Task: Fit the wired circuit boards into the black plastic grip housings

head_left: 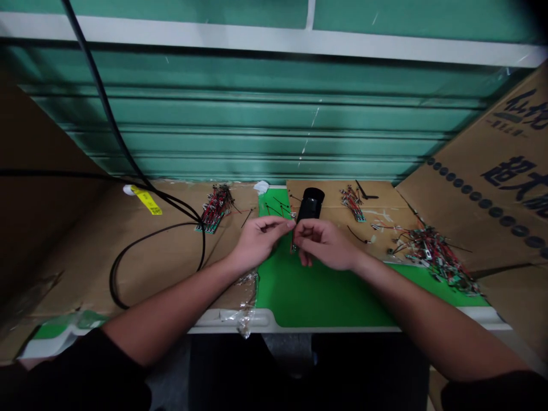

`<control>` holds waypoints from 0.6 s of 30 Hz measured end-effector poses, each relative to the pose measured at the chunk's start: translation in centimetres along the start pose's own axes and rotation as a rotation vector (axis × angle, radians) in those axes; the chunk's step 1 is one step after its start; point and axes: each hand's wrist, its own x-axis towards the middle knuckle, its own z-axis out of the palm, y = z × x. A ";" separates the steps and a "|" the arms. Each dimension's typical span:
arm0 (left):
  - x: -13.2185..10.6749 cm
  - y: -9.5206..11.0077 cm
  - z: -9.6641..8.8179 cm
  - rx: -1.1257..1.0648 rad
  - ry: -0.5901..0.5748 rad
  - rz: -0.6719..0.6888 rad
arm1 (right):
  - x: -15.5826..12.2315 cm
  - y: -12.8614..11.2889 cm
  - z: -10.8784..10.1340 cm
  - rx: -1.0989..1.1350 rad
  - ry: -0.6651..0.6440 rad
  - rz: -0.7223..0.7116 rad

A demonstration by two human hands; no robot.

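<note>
Over the green cutting mat (317,294), the 2 bare hands work close together, almost touching at the fingertips. The left hand (257,242) is pinched, thumb against curled fingers (278,225), on a thin dark wire (269,226). The right hand (323,244) is curled inward, its fingers bent, but whether they grasp anything is hidden, so I cannot tell. A tiny wired part (293,245) sits just beside its fingertips, too small to identify.

Just beyond the hands, on the far edge of the mat, stands a black cylindrical object (310,204). Left of the mat lies a bundle of small circuit boards with red and black leads (216,208). Right of it lie a second bundle (353,202) and a larger tangled pile of the same boards (434,254), which overlaps the mat's right end. A black angled piece (365,193) lies beyond the mat to the right.

Left of the mat, a looped black cable (128,268) crosses a cardboard sheet (85,274) and passes a yellow label (146,200) whose small print is unreadable. Right of the mat, a cardboard panel (500,171) shows large black Chinese characters, including 超大, above a row of black dots. A green roller shutter (257,114) rises behind the mat.
</note>
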 end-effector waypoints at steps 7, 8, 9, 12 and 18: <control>-0.1 0.3 -0.3 -0.104 0.027 -0.019 | 0.1 0.3 0.0 0.015 0.048 -0.029; -0.1 0.4 -0.3 -0.113 0.044 -0.001 | 0.2 0.3 0.0 0.019 0.072 -0.033; -0.1 0.5 -0.3 -0.123 0.061 0.014 | 0.3 0.2 -0.1 0.024 0.100 -0.038; -0.1 0.5 -0.4 -0.147 0.098 0.030 | 0.5 0.1 -0.2 0.054 0.215 -0.103; 0.0 0.3 -0.8 -0.141 0.098 0.031 | 0.6 -0.1 -0.4 0.063 0.292 -0.164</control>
